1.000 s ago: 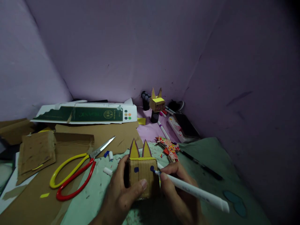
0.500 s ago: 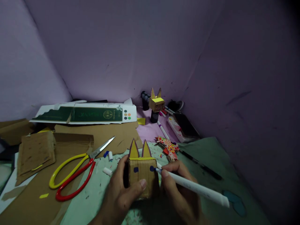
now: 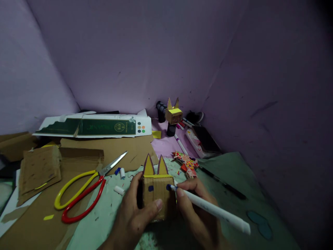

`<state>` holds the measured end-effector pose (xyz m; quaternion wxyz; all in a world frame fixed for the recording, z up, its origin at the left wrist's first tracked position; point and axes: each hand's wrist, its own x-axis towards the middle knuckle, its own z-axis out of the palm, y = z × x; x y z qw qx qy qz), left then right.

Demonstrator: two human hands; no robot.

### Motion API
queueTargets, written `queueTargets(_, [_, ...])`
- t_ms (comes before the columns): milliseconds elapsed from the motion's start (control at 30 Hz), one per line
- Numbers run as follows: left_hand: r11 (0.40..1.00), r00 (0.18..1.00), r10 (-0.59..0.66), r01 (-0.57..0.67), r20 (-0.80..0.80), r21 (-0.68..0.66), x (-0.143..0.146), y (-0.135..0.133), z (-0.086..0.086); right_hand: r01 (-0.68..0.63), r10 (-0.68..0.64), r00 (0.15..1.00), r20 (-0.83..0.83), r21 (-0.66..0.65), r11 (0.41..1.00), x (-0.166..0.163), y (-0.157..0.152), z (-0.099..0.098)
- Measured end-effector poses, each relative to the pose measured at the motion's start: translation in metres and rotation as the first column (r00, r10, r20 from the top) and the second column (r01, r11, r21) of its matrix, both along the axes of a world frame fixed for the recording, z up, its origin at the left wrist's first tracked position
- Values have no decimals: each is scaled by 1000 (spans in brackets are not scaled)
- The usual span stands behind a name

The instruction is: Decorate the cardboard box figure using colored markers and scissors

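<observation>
My left hand point(image 3: 136, 211) grips a small cardboard box point(image 3: 158, 205) from its left side, thumb across the front. Two pointed yellow ears with dark outlines rise from its yellow-edged top. The front bears two dark blue spots, one on each side. In my right hand point(image 3: 196, 208) is a white marker pen point(image 3: 215, 210), held like a pencil. Its blue tip meets the right-hand spot and partly covers it. The box's back and underside are hidden.
Scissors point(image 3: 97, 178) with yellow and red handles lie open at left, by cardboard pieces point(image 3: 40, 170). A similar eared box point(image 3: 174, 116) sits on a black stand behind. A black craft knife point(image 3: 222, 184) and patterned paper point(image 3: 186, 163) lie right.
The marker's tip has shifted slightly left onto the right-hand spot, and its rear end has moved left and down a little. The left hand and box stay still.
</observation>
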<state>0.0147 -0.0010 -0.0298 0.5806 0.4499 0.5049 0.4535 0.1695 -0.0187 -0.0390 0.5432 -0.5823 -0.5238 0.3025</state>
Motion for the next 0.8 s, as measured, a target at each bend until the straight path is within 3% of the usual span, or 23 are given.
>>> queueTargets(200, [999, 997, 14, -12, 72, -30, 2, 0, 1, 56, -45, 992, -115, 87, 995, 4, 0, -1])
queueTargets(467, [999, 998, 16, -13, 64, -44, 2, 1, 2, 30, -32, 999, 35, 56, 998, 2, 1, 4])
queueTargets(800, [1000, 999, 5, -4, 31, -21, 1, 1, 2, -14, 13, 1000, 17, 39, 999, 2, 3, 0])
